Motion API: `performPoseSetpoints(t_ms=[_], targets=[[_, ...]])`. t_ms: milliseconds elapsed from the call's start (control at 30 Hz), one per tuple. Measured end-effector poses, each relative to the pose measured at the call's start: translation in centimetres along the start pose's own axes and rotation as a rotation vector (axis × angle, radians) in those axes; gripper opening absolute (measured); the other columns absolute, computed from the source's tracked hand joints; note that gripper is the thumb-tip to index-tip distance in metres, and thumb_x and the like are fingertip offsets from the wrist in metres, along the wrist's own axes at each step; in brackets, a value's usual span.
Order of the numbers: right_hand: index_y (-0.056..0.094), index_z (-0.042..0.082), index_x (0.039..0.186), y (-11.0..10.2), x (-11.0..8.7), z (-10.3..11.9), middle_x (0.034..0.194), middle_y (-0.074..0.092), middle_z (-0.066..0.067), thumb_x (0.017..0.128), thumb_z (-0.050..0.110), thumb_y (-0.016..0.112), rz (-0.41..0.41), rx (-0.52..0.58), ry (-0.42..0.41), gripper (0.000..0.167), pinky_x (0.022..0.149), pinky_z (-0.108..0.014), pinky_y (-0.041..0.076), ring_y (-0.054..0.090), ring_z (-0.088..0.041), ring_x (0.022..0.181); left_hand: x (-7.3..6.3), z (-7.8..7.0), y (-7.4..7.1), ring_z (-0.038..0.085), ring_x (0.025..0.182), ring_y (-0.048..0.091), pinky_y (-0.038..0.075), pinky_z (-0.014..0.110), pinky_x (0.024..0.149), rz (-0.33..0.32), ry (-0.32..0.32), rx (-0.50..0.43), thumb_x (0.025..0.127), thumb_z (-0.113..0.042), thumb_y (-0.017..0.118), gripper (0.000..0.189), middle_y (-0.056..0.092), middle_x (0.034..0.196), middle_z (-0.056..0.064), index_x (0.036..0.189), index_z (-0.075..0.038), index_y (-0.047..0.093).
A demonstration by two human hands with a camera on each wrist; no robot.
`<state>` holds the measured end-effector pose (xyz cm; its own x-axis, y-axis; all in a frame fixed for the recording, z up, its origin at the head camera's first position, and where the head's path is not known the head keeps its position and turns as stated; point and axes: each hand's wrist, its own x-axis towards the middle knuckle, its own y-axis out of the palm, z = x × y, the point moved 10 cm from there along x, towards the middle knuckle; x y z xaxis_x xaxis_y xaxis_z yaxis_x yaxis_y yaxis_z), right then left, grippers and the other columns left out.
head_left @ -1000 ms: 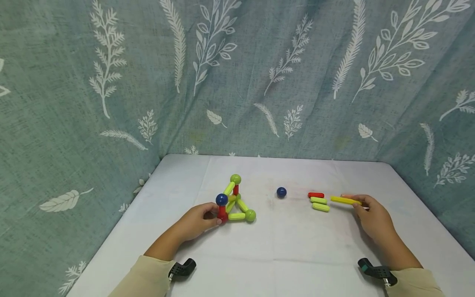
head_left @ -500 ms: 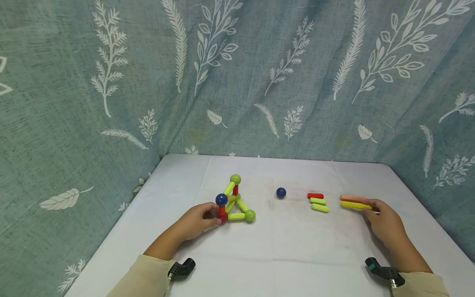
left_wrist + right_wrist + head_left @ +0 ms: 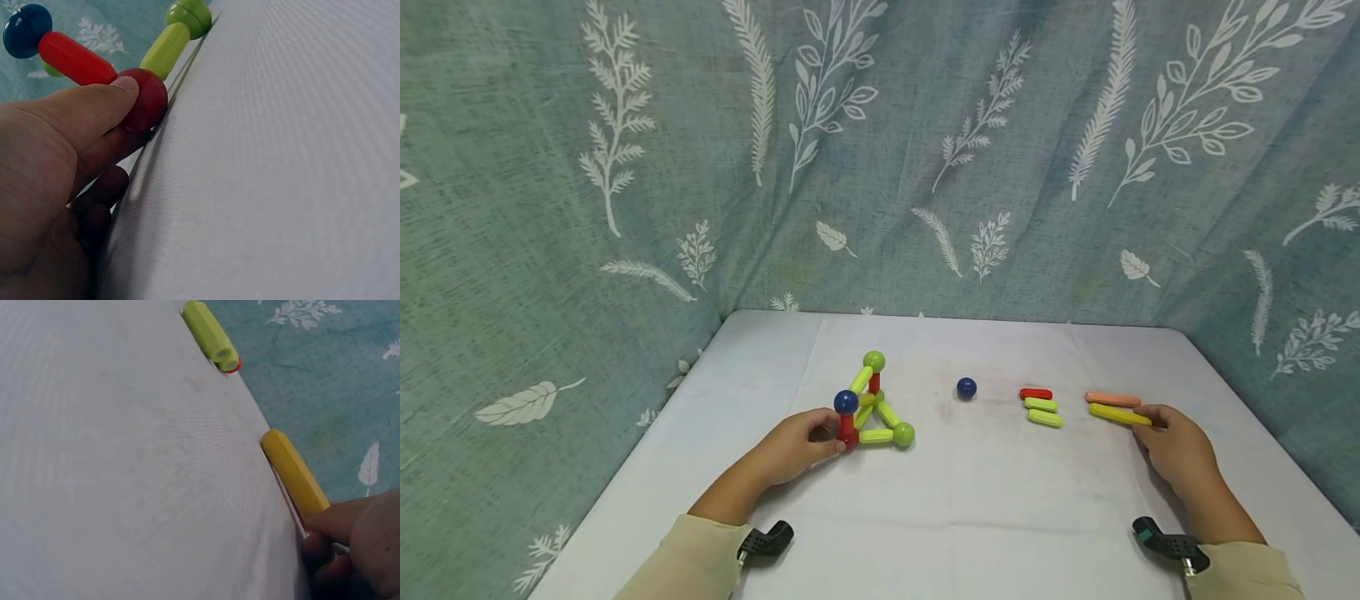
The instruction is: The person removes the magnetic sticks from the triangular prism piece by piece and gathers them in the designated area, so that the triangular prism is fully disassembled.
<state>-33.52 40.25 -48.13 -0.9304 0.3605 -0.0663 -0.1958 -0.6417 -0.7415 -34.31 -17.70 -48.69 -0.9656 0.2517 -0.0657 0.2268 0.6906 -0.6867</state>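
Observation:
A small frame of magnetic rods and balls stands at the left of the table. My left hand [image 3: 801, 447] pinches its red ball [image 3: 147, 100] between thumb and fingers. From that ball a red rod [image 3: 76, 57] rises to a blue ball [image 3: 846, 402], and a lime rod [image 3: 876, 437] runs to a green ball [image 3: 904, 434]. Another green ball [image 3: 874, 361] tops the back of the frame. On the right, my right hand [image 3: 1176, 442] pinches the near end of a long yellow rod [image 3: 294, 475], which lies low at the tabletop beside a long orange rod [image 3: 1112, 399].
A loose blue ball [image 3: 966, 388] sits in the middle of the white table [image 3: 955, 492]. Between it and the right hand lie a short red rod [image 3: 1036, 394] and two lime rods [image 3: 1045, 418]. A patterned green curtain [image 3: 880, 250] hangs behind and at the sides.
My right hand has moved right and slightly nearer with the yellow rod, and the orange rod now shows apart from it. My left hand keeps its hold on the red ball.

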Motion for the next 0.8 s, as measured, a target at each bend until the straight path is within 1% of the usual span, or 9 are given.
performPoseSetpoints(t_ms=[33, 100, 200, 267, 333, 400, 467, 600, 800], targets=[[0.047, -0.003, 0.150, 0.0, 0.2, 0.0, 0.153, 0.042, -0.035, 0.108, 0.017, 0.056, -0.002, -0.008, 0.007, 0.048, 0.099, -0.063, 0.048, 0.044, -0.054, 0.136, 0.0, 0.0, 0.0, 0.013, 0.110, 0.063, 0.050, 0.050, 0.106, 0.000, 0.000, -0.001, 0.093, -0.035, 0.081, 0.033, 0.070, 0.116, -0.011, 0.124, -0.030, 0.070], [0.047, -0.002, 0.150, 0.0, 0.5, 0.0, 0.148, 0.045, -0.036, 0.106, 0.016, 0.057, -0.001, -0.026, 0.023, 0.048, 0.086, -0.054, 0.054, 0.050, -0.050, 0.124, -0.1, 0.0, 0.0, 0.013, 0.110, 0.063, 0.050, 0.050, 0.106, -0.002, -0.003, -0.005, 0.093, -0.034, 0.081, 0.033, 0.070, 0.117, -0.011, 0.124, -0.029, 0.070], [0.047, -0.002, 0.149, -0.1, 0.6, -0.3, 0.140, 0.047, -0.036, 0.105, 0.016, 0.058, -0.002, -0.045, 0.049, 0.049, 0.073, -0.044, 0.053, 0.053, -0.045, 0.112, -0.1, -0.1, 0.1, 0.013, 0.109, 0.063, 0.050, 0.050, 0.105, 0.002, -0.004, -0.008, 0.093, -0.034, 0.081, 0.032, 0.070, 0.116, -0.011, 0.123, -0.029, 0.070], [0.047, -0.002, 0.148, -0.5, 0.4, -0.4, 0.133, 0.049, -0.034, 0.104, 0.016, 0.058, -0.027, -0.038, 0.051, 0.048, 0.069, -0.041, 0.050, 0.053, -0.043, 0.105, 0.0, -0.2, 0.3, 0.014, 0.108, 0.062, 0.050, 0.049, 0.104, 0.006, -0.004, -0.009, 0.093, -0.033, 0.081, 0.032, 0.070, 0.115, -0.011, 0.123, -0.030, 0.070], [0.046, -0.004, 0.145, -0.8, 0.0, -0.5, 0.127, 0.051, -0.033, 0.104, 0.015, 0.059, -0.056, -0.022, 0.053, 0.047, 0.070, -0.042, 0.049, 0.053, -0.043, 0.103, 0.1, -0.2, 0.4, 0.014, 0.107, 0.062, 0.050, 0.048, 0.103, 0.012, 0.000, -0.003, 0.093, -0.034, 0.080, 0.032, 0.070, 0.115, -0.012, 0.124, -0.031, 0.070], [0.048, -0.006, 0.140, -1.0, -0.2, -0.4, 0.120, 0.053, -0.030, 0.103, 0.015, 0.059, -0.089, -0.002, 0.046, 0.044, 0.069, -0.041, 0.047, 0.054, -0.041, 0.100, 0.2, -0.2, 0.3, 0.013, 0.107, 0.062, 0.050, 0.048, 0.103, 0.011, 0.000, 0.006, 0.093, -0.035, 0.080, 0.032, 0.070, 0.115, -0.012, 0.124, -0.032, 0.070], [0.049, -0.007, 0.134, -0.8, -0.2, -0.2, 0.118, 0.055, -0.029, 0.103, 0.015, 0.060, -0.089, 0.016, 0.042, 0.040, 0.069, -0.039, 0.049, 0.055, -0.040, 0.099, 0.1, 0.0, 0.1, 0.013, 0.108, 0.062, 0.049, 0.048, 0.105, 0.003, -0.005, 0.006, 0.093, -0.036, 0.081, 0.033, 0.070, 0.115, -0.011, 0.124, -0.030, 0.070], [0.054, -0.006, 0.130, -0.5, 0.0, -0.3, 0.124, 0.057, -0.029, 0.104, 0.017, 0.059, -0.072, 0.050, 0.041, 0.035, 0.071, -0.036, 0.051, 0.056, -0.039, 0.104, 0.1, 0.1, 0.0, 0.014, 0.110, 0.063, 0.049, 0.049, 0.107, -0.007, -0.015, 0.002, 0.092, -0.035, 0.081, 0.033, 0.070, 0.114, -0.010, 0.123, -0.029, 0.070], [0.053, -0.004, 0.138, -0.2, 0.1, -0.9, 0.131, 0.055, -0.027, 0.105, 0.022, 0.058, -0.043, 0.095, 0.083, 0.043, 0.074, -0.036, 0.051, 0.057, -0.038, 0.108, 0.0, 0.0, 0.0, 0.014, 0.110, 0.063, 0.049, 0.050, 0.106, -0.003, -0.015, 0.004, 0.093, -0.035, 0.081, 0.033, 0.070, 0.116, -0.011, 0.123, -0.029, 0.070]])
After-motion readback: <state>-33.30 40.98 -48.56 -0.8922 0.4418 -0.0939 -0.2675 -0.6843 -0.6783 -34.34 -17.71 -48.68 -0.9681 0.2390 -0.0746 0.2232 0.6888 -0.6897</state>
